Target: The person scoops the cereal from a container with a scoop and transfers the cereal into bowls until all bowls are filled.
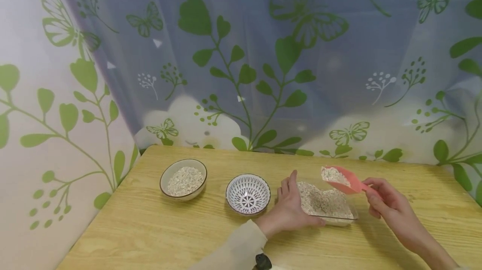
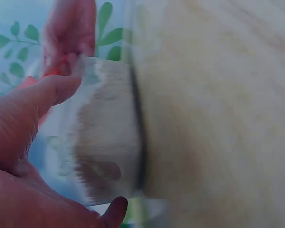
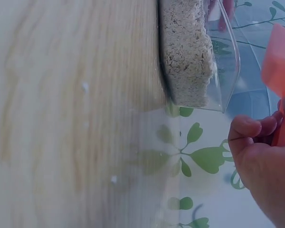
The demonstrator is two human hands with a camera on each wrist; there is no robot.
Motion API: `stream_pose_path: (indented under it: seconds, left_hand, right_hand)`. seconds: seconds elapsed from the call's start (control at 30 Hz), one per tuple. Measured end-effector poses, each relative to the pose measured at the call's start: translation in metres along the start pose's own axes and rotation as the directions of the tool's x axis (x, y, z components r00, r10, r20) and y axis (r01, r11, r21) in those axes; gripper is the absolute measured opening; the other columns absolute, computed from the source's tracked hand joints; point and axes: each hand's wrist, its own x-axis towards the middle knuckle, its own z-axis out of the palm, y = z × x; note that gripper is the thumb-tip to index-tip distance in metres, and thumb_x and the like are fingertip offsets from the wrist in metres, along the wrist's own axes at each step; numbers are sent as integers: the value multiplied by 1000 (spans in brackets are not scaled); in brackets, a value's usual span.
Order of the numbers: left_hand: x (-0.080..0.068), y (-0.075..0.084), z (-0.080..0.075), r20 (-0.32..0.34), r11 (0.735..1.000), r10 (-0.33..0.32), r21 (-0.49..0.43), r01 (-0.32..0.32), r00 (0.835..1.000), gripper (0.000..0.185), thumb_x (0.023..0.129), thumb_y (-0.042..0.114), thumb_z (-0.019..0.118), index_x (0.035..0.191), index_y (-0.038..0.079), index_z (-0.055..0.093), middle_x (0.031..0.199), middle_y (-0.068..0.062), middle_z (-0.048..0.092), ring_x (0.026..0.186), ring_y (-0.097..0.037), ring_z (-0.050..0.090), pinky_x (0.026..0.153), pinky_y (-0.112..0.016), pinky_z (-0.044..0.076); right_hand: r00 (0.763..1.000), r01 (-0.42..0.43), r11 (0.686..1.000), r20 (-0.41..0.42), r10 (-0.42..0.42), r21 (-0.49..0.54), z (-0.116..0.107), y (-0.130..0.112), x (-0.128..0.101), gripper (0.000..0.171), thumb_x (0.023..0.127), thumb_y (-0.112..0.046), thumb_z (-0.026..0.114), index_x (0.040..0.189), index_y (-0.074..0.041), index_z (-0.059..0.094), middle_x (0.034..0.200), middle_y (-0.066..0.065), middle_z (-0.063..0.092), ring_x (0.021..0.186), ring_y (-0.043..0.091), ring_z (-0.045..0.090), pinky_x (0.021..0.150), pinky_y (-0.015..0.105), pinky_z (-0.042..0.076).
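Note:
My right hand (image 1: 393,211) grips the handle of a pink scoop (image 1: 351,183). Oat flakes (image 1: 333,175) heap in the scoop, held above a clear glass container (image 1: 340,219). The container holds a thick layer of oats (image 3: 187,52), their surface uneven. My left hand (image 1: 288,211) holds the container's left end, thumb along the near side and fingers spread toward the back. In the left wrist view the thumb and a fingertip of the left hand (image 2: 23,137) show at either side of the container, blurred.
Left of the container stands a small bowl (image 1: 247,194) with a black-and-white pattern and nothing in it. Farther left, a dark-rimmed bowl (image 1: 201,182) holds oats. All stand on a wooden table (image 1: 150,236), with a leaf-printed curtain (image 1: 233,73) behind. A few white specks lie on the tabletop.

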Motion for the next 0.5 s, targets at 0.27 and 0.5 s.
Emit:
stream_pose_path:
  seconds: [0.27, 0.5]
  left_hand:
    - [-17, 3, -41, 5, 978, 191, 81, -190, 982, 100, 84, 51, 80, 162, 34, 20, 163, -5, 29, 147, -25, 32, 106, -55, 49]
    - [-24, -32, -91, -108, 941, 262, 251, -229, 959, 82, 88, 53, 75, 155, 23, 40, 153, -9, 45, 140, -32, 43, 108, -56, 46]
  right_hand:
    - [999, 30, 999, -32, -28, 39, 3, 1, 1, 28, 107, 5, 41, 128, -7, 55, 82, -5, 48, 63, 24, 35, 53, 39, 26]
    - [998, 21, 1000, -57, -21, 3, 7, -4, 5, 26, 106, 4, 44, 125, -8, 56, 80, -5, 45, 62, 23, 34, 53, 38, 25]
